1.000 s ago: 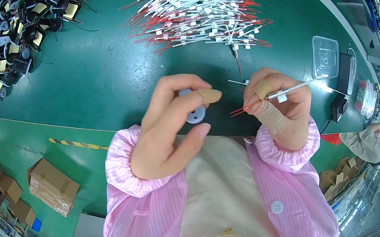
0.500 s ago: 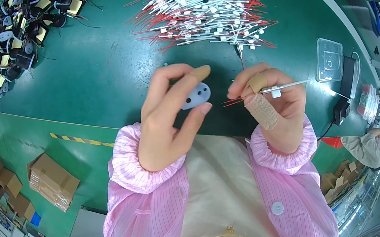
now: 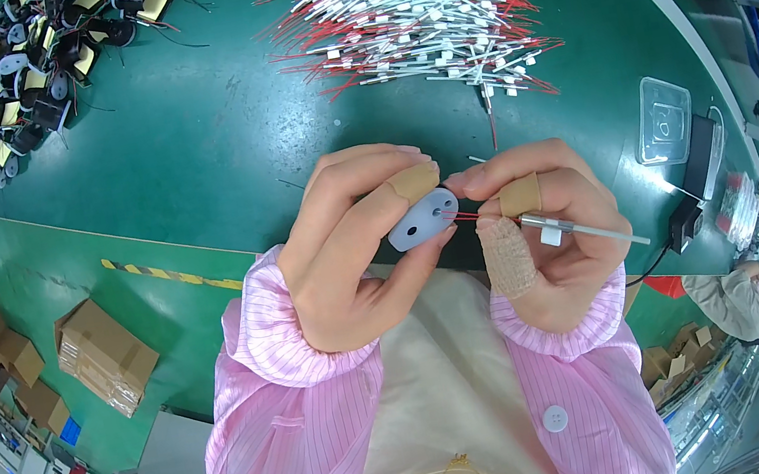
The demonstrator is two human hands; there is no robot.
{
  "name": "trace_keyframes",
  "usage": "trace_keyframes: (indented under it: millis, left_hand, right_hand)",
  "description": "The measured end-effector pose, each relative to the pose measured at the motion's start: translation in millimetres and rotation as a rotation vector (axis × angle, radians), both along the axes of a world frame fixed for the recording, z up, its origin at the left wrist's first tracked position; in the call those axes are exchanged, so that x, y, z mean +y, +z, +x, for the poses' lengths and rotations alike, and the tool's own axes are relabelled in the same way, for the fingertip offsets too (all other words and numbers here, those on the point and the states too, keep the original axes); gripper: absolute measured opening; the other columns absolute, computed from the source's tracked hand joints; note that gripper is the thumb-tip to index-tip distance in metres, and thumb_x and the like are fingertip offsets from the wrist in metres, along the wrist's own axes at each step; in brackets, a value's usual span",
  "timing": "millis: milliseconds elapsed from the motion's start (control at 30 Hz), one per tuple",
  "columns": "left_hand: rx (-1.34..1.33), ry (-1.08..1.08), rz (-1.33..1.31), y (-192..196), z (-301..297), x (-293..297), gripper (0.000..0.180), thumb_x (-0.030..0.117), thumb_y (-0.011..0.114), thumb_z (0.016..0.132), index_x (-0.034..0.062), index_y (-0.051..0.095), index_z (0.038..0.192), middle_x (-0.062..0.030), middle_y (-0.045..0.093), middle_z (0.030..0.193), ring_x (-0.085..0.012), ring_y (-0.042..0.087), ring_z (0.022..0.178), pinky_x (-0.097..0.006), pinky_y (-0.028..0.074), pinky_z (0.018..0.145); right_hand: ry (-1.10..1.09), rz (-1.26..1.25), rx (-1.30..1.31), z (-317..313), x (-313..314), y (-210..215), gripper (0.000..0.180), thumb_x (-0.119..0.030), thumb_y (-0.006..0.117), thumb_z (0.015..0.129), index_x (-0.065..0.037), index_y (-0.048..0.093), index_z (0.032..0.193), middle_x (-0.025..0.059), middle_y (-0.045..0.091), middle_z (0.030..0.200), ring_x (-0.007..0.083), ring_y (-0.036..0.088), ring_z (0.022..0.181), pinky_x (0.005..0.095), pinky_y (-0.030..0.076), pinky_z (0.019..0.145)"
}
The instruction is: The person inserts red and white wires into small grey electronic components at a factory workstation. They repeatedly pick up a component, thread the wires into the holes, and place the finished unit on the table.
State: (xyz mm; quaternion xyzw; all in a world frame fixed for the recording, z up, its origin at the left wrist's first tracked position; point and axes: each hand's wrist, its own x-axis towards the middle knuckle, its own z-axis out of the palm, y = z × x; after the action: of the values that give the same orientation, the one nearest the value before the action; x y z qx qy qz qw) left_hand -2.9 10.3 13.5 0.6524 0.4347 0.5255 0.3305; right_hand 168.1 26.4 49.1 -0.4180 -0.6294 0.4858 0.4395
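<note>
Between the thumb and fingers of my left hand [image 3: 357, 251] is a small grey-blue oval plastic piece [image 3: 414, 229] with several dark holes. My right hand [image 3: 555, 226] pinches a thin wire lead [image 3: 592, 230] with a white sleeve, a small white tag and red wire ends. Those red ends point left and meet one of the holes in the oval piece; how far in they reach I cannot tell. Tan tape wraps a finger of each hand and my right thumb. Beyond my hands lies a large pile of similar red and white wire leads [image 3: 412, 18].
At the far left is a heap of black and grey parts with yellow pads [image 3: 48, 82]. A clear plastic box [image 3: 664, 121] sits on the right beside a black device [image 3: 702, 165]. Cardboard boxes [image 3: 101, 357] stand on the floor at left. Another person [image 3: 742, 305] is at lower right.
My hands have come closer together. The oval piece has moved right and tilted, and the red wire ends have gone from apart to touching it at a hole.
</note>
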Motion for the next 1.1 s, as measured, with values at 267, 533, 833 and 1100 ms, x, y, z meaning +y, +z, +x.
trace_keyframes:
  millis: [267, 533, 833, 1100]
  left_hand:
    - [-0.002, -0.018, 0.007, -2.0, -1.5, -0.8, 0.044, -0.011, 0.074, 0.064, -0.0056, 0.060, 0.105, -0.0192, 0.060, 0.105, -0.0334, 0.061, 0.095, -0.039, 0.051, 0.078]
    - [0.002, -0.058, 0.010, -3.6, -4.7, -0.4, 0.040, -0.008, 0.071, 0.069, -0.0075, 0.058, 0.107, -0.0232, 0.059, 0.108, -0.0341, 0.060, 0.100, -0.039, 0.052, 0.080]
    - [-0.001, -0.072, 0.015, -5.4, -5.5, 0.6, 0.040, -0.007, 0.071, 0.069, -0.0083, 0.058, 0.107, -0.0238, 0.059, 0.107, -0.0343, 0.060, 0.099, -0.039, 0.052, 0.081]
    - [-0.033, -0.027, -0.007, -2.2, -2.1, 1.6, 0.044, -0.011, 0.074, 0.060, -0.0054, 0.061, 0.102, -0.0182, 0.060, 0.103, -0.0327, 0.061, 0.091, -0.039, 0.051, 0.075]
  right_hand:
    - [-0.058, 0.037, -0.067, -3.5, -0.8, -1.2, 0.016, 0.012, 0.068, 0.072, 0.005, 0.063, 0.086, 0.0169, 0.064, 0.096, 0.0159, 0.065, 0.076, 0.0254, 0.053, 0.064]
    - [-0.032, 0.053, -0.084, -1.1, 1.1, 0.0, 0.015, 0.011, 0.067, 0.073, 0.004, 0.063, 0.086, 0.0162, 0.064, 0.096, 0.0156, 0.065, 0.075, 0.0254, 0.053, 0.064]
    - [-0.043, 0.065, -0.110, -1.4, 1.5, 1.1, 0.015, 0.010, 0.069, 0.072, 0.003, 0.064, 0.084, 0.0149, 0.065, 0.095, 0.0156, 0.065, 0.072, 0.0252, 0.052, 0.061]
    - [-0.028, 0.137, -0.212, -3.0, 2.9, 3.6, 0.017, 0.010, 0.073, 0.068, 0.002, 0.064, 0.080, 0.0128, 0.065, 0.092, 0.0170, 0.063, 0.065, 0.0261, 0.050, 0.055]
